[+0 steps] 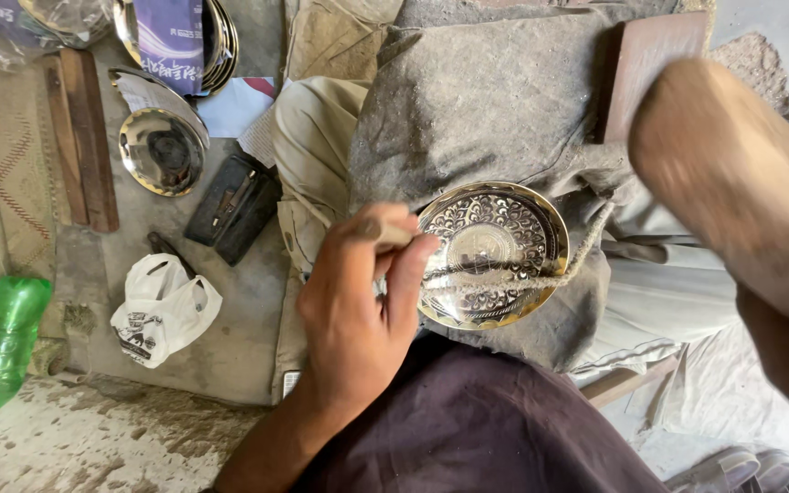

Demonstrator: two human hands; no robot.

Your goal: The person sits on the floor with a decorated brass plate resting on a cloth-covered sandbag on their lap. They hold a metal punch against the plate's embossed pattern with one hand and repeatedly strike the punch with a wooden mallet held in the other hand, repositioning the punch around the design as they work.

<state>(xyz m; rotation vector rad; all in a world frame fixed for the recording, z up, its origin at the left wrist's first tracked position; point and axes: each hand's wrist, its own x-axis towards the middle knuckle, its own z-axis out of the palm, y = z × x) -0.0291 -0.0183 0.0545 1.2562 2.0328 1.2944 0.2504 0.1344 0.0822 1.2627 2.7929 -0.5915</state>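
A round brass plate [495, 239] with an engraved floral pattern lies on a grey padded cushion [477, 100] over my lap. A twisted cord [541, 279] runs across the plate's lower half. My left hand [353, 306] is closed around a thin metal punch [393, 233], whose tip meets the plate's left rim. A thick wooden mallet [732, 173], blurred by motion, is raised above the plate's right side. My right hand [778, 315] grips its lower end and is mostly hidden by the blur.
On the floor to the left are a green plastic bottle [2, 347], a white plastic bag [164, 309], a black case [233, 206], a plain metal dish [161, 151], stacked dishes [216, 41] and wooden strips [79, 137]. A wooden block [650, 55] sits behind the cushion.
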